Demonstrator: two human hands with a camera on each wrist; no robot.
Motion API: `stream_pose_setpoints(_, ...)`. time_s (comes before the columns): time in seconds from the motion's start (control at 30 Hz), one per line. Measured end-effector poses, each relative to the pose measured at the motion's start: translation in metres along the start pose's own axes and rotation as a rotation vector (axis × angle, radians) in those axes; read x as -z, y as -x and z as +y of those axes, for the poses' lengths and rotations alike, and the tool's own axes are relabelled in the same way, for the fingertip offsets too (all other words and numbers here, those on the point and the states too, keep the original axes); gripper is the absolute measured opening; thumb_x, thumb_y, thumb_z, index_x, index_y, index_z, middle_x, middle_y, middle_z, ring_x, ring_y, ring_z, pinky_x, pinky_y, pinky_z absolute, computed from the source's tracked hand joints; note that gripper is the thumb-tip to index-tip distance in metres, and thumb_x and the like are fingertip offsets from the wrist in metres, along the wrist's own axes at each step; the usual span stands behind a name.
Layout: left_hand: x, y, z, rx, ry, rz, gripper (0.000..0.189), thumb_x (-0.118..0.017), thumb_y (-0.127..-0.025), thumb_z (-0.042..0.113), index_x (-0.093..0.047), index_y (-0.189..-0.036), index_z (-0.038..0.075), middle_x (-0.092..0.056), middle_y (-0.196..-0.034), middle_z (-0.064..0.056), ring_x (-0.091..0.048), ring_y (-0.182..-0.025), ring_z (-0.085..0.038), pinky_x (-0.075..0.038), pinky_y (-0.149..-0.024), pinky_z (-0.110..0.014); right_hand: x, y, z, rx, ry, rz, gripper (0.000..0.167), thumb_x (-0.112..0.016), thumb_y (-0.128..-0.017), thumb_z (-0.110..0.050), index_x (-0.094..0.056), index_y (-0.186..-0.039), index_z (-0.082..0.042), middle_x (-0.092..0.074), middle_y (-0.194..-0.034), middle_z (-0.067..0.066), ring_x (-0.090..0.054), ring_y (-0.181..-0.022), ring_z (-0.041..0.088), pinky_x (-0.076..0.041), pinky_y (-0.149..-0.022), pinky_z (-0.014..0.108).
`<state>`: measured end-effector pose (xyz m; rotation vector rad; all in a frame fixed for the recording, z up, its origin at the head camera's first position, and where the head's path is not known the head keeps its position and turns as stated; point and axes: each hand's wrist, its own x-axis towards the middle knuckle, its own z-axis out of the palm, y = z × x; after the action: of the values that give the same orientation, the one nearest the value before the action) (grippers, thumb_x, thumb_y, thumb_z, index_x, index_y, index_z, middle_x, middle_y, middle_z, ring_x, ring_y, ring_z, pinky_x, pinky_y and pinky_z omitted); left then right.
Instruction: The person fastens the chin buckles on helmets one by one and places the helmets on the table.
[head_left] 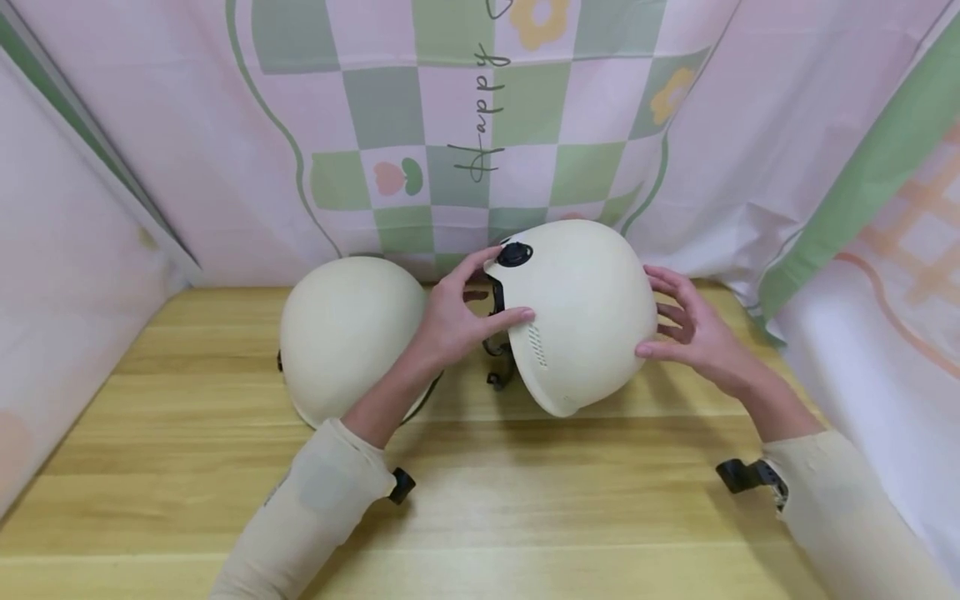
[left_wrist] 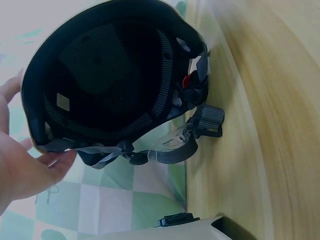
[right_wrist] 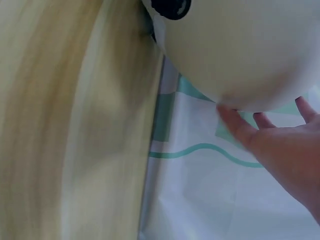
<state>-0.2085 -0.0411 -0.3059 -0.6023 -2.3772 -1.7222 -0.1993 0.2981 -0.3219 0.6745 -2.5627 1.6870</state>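
A cream helmet [head_left: 585, 325] is tipped on its side, its opening facing left. My left hand [head_left: 459, 315] grips its rim, with the thumb on the outer shell and the other fingers partly hidden at the opening. Against the rounded crown rest the fingertips and thumb of my right hand [head_left: 693, 329], spread and only slightly bent. The left wrist view shows the helmet's black padded inside [left_wrist: 100, 75] and a dangling chin strap [left_wrist: 175, 154] with a buckle. A second cream helmet [head_left: 348, 325] sits dome up on the table, just left of the first.
The wooden table [head_left: 525, 517] ends at a hanging cloth [head_left: 457, 92] with green checks behind the helmets. More cloth [head_left: 67, 250] hangs at the left side, and a green-edged cloth [head_left: 862, 183] at the right. Both wrists carry small black cameras.
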Motion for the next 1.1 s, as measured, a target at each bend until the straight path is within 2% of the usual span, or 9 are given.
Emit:
stream_pose_setpoints(0.13, -0.001, 0.000, 0.000, -0.014, 0.022, 0.013, 0.080, -0.090, -0.081, 0.022, -0.053, -0.151, 0.013, -0.058, -0.126, -0.014, -0.063, -0.116, -0.038, -0.051, -0.102, -0.041, -0.002, -0.002, -0.008, 0.069, 0.082, 0.025, 0.098, -0.079, -0.079, 0.013, -0.028, -0.160, -0.007, -0.033, -0.159, 0.015, -0.040, -0.136, 0.010, -0.041, -0.101, 0.011)
stream_pose_setpoints(0.33, -0.002, 0.000, 0.003, -0.015, -0.001, 0.007, 0.080, -0.090, -0.082, 0.026, -0.053, -0.152, 0.015, -0.060, -0.125, -0.010, -0.064, -0.117, -0.032, -0.051, -0.103, -0.037, -0.009, -0.012, -0.027, 0.168, 0.144, 0.058, 0.102, -0.085, -0.072, 0.013, -0.034, -0.159, -0.007, -0.036, -0.160, 0.016, -0.037, -0.142, 0.011, -0.037, -0.108, 0.014)
stream_pose_setpoints(0.5, -0.003, -0.001, 0.006, -0.038, -0.002, 0.003, 0.079, -0.088, -0.083, 0.025, -0.053, -0.152, 0.013, -0.062, -0.128, -0.009, -0.063, -0.117, -0.026, -0.051, -0.103, -0.036, -0.012, -0.021, -0.043, 0.170, 0.199, 0.061, 0.100, -0.087, -0.072, 0.007, -0.039, -0.158, -0.008, -0.036, -0.160, 0.014, -0.033, -0.148, 0.021, -0.035, -0.110, 0.017)
stream_pose_setpoints(0.63, -0.003, -0.002, 0.007, -0.065, 0.018, 0.002, 0.077, -0.088, -0.084, 0.022, -0.053, -0.151, 0.010, -0.062, -0.135, -0.009, -0.061, -0.120, -0.023, -0.051, -0.103, -0.035, -0.013, -0.027, -0.053, 0.151, 0.223, 0.060, 0.097, -0.088, -0.073, 0.003, -0.042, -0.157, -0.009, -0.036, -0.160, 0.013, -0.028, -0.151, 0.032, -0.034, -0.120, 0.043)
stream_pose_setpoints(0.73, -0.004, -0.002, 0.008, -0.083, 0.029, -0.004, 0.076, -0.087, -0.084, 0.021, -0.053, -0.151, 0.009, -0.061, -0.139, -0.009, -0.060, -0.122, -0.022, -0.051, -0.104, -0.038, -0.013, -0.030, -0.058, 0.148, 0.245, 0.061, 0.094, -0.088, -0.073, 0.000, -0.044, -0.156, -0.010, -0.037, -0.159, 0.012, -0.031, -0.148, 0.033, -0.031, -0.115, 0.066)
stream_pose_setpoints(0.93, -0.007, -0.002, 0.011, -0.091, 0.019, -0.020, 0.076, -0.088, -0.084, 0.023, -0.053, -0.151, 0.011, -0.060, -0.141, -0.007, -0.058, -0.126, -0.024, -0.050, -0.106, -0.042, -0.011, -0.035, -0.069, 0.120, 0.288, 0.040, 0.090, -0.090, -0.072, -0.004, -0.050, -0.153, -0.012, -0.034, -0.163, 0.012, -0.034, -0.145, 0.040, -0.034, -0.109, 0.073)
stream_pose_setpoints(1.1, -0.011, -0.003, 0.017, -0.063, -0.031, -0.026, 0.080, -0.089, -0.083, 0.031, -0.052, -0.152, 0.017, -0.058, -0.145, -0.002, -0.054, -0.131, -0.019, -0.044, -0.112, -0.043, -0.011, -0.040, -0.075, 0.149, 0.341, 0.021, 0.086, -0.093, -0.070, -0.008, -0.056, -0.148, -0.012, -0.037, -0.161, 0.013, -0.033, -0.146, 0.042, -0.029, -0.111, 0.072)
